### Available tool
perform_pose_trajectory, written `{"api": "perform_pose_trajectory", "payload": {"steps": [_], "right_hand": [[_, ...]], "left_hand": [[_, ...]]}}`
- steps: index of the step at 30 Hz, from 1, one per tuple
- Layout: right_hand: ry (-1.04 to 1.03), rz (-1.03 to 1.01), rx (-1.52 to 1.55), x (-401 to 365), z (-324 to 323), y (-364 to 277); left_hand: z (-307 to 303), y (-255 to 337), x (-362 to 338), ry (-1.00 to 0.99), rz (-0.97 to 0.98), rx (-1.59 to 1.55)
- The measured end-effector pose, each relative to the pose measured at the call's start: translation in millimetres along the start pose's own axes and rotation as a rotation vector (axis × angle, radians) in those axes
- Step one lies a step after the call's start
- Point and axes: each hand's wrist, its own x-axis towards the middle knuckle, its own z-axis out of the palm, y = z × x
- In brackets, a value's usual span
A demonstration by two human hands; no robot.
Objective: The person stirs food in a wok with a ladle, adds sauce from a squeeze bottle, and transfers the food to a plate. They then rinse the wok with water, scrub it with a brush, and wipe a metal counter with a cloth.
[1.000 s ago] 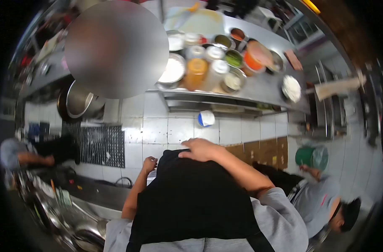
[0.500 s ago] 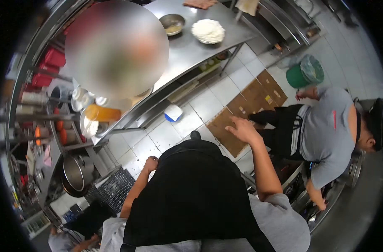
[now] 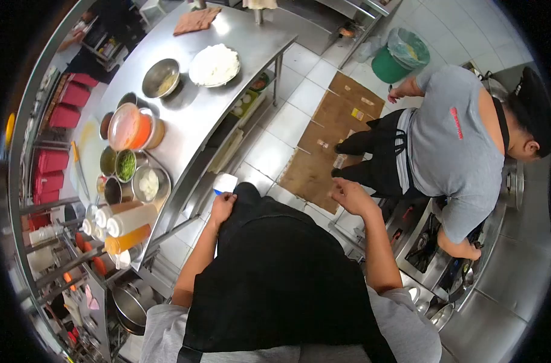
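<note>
My left hand (image 3: pixel 223 207) hangs beside the left edge of my black apron (image 3: pixel 275 278), its fingers curled in; nothing shows in it. To the right of the apron, my right hand (image 3: pixel 353 196) is held in the air with its fingers loosely bent and apart, holding nothing. Past my left hand, a white and blue object (image 3: pixel 225 184) is partly covered by the hand and apron. Beyond the right hand lies a flattened cardboard sheet (image 3: pixel 318 163) on the tiled floor.
A steel table (image 3: pixel 203 115) at left carries a bowl of white food (image 3: pixel 215 65), a metal bowl (image 3: pixel 161 78), an orange-topped tub (image 3: pixel 129 126), several small containers and squeeze bottles (image 3: pixel 132 220). A co-worker (image 3: pixel 457 133) stands at the stove (image 3: pixel 430 242). A green bin (image 3: pixel 396 60) stands at the back.
My view has shifted forward and turned, so the table now shows more fully on the left. My left hand has risen beside the apron; my right hand's fingers are more bent.
</note>
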Motion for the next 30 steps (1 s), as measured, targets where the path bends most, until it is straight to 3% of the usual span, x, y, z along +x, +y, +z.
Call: {"api": "perform_pose_trajectory", "payload": {"steps": [5, 8, 11, 13, 15, 17, 20, 22, 23, 25, 27, 29, 30], "right_hand": [[0.046, -0.009, 0.004, 44.1, -40.7, -9.3], [0.239, -0.185, 0.026, 90.9, -64.5, -9.7], [0.175, -0.187, 0.055, 144.3, -100.1, -28.9], [0.128, -0.139, 0.154, 189.9, -107.5, -17.8], [0.071, -0.067, 0.056, 223.0, -123.6, -6.8], [0.013, -0.027, -0.246, 242.6, -133.1, 6.3], [0.085, -0.004, -0.022, 249.7, -167.2, 12.6], [0.101, 0.053, 0.146, 242.7, -186.6, 11.8], [0.095, 0.12, 0.144, 242.3, -196.7, 13.0], [0.109, 0.184, 0.156, 253.3, -206.6, 33.0], [0.225, 0.181, 0.244, 277.4, -190.4, 79.2], [0.192, 0.211, 0.365, 303.8, -199.9, 102.3], [0.152, 0.217, 0.273, 320.0, -209.9, 113.2]], "left_hand": [[-4.3, 54.9, 37.0, -0.099, -0.01, -0.244], [-5.5, 110.9, 54.3, -0.21, 0.002, -0.324], [-5.4, 157.3, 94.7, -0.328, 0.042, -0.46], [-7.2, 208.0, 123.8, -0.408, -0.034, -0.559], [-9.7, 264.8, 152.0, -0.47, 0.053, -0.607], [-10.5, 322.8, 183.2, -0.482, 0.187, -0.526], [-6.7, 398.4, 242.7, -0.326, 0.589, -0.067], [-8.0, 453.8, 274.3, -0.286, 0.572, 0.016], [-0.8, 466.3, 300.5, -0.299, 0.586, 0.031], [16.3, 474.8, 366.7, -0.002, 0.766, 0.206], [14.4, 484.2, 411.5, 0.028, 0.805, 0.309], [15.6, 484.9, 453.7, 0.051, 0.839, 0.412], [15.9, 477.3, 469.9, 0.063, 0.775, 0.492]]}}
